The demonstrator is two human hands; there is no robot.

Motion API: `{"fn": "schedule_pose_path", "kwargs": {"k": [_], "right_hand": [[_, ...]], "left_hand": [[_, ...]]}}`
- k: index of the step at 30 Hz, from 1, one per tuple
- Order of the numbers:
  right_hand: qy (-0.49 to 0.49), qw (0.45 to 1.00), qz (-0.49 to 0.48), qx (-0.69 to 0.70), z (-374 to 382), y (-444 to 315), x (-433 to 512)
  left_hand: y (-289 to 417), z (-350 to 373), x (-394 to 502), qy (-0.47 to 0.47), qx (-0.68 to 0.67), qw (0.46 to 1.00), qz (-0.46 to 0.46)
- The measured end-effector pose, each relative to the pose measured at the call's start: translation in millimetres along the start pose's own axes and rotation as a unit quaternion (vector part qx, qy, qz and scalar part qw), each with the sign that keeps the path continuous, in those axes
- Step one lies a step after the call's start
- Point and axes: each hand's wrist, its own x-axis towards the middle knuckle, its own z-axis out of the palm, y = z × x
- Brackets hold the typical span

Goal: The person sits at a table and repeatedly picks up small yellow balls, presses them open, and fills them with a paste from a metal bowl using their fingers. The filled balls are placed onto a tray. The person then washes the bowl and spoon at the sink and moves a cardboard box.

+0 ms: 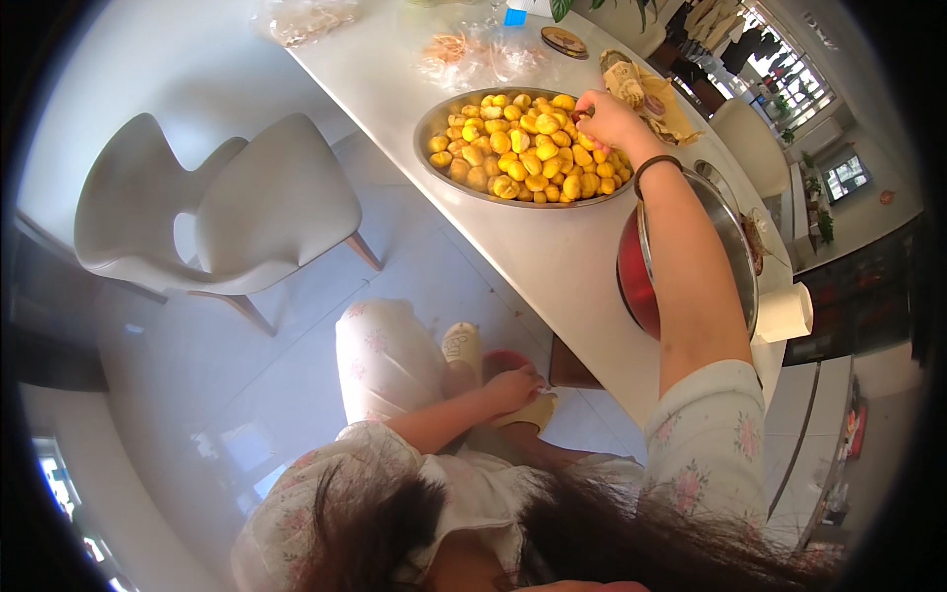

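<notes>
Peeled yellow chestnuts (529, 152) fill an oval stainless-steel bowl (473, 191) on the table. My right hand (610, 122) is over the bowl's right rim, its fingers pinched around a small dark-red object (583, 115) that I cannot identify. Beneath my right forearm stands a red pot (638, 274) with a metal interior, partly hidden by the arm. My left hand (514, 388) is low by my lap, above a red container (505, 361) on the floor. A small pale bit shows at its fingertips, too small to tell what it is.
Clear plastic bags (484, 59) and stacked round coasters (564, 42) lie behind the bowl. Brown paper packaging (629, 85) is on the right. A paper roll (786, 312) sits at the table's right edge. Two pale chairs (274, 192) stand on the left.
</notes>
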Motion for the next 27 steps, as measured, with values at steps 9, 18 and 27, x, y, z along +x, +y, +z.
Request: {"fn": "schedule_pose_path", "kwargs": {"k": [9, 18, 27], "right_hand": [[-0.047, 0.956, -0.105, 0.27, -41.5, 19.9, -84.0], [-0.004, 0.925, -0.087, 0.371, -56.9, 116.5, -204.6], [0.1, 0.871, -0.05, 0.479, -45.2, 150.6, -195.7]], "left_hand": [[4.4, -44.3, 11.2, -0.077, -0.33, 0.931, -0.135], [141.4, -295.8, 202.6, 0.017, -0.428, 0.898, -0.096], [130.4, -275.5, 314.9, -0.043, -0.263, 0.959, -0.094]]}}
